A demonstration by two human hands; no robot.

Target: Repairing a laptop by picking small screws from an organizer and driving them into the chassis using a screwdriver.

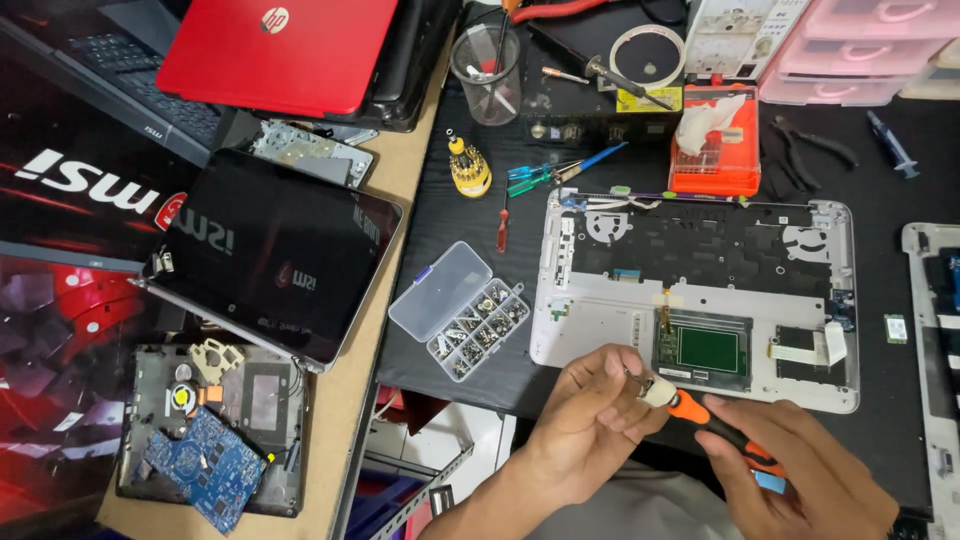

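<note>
An opened white laptop base [600, 320] lies upside down on the black mat, showing a dark keyboard backing and a green touchpad board [708, 349]. My right hand [800, 470] grips an orange-and-black screwdriver [715, 430] by its handle, just in front of the base's near edge. My left hand [590, 415] pinches the screwdriver's white tip end [657, 390] between thumb and fingers. Both hands hover over the near rim of the base.
An open clear screw organiser [460, 310] sits left of the base. Small screwdrivers [545, 175], a yellow bit holder [468, 168], a clear cup [487, 60] and an orange box [715, 150] lie behind. Dismantled laptops and a blue circuit board [205, 465] fill the left.
</note>
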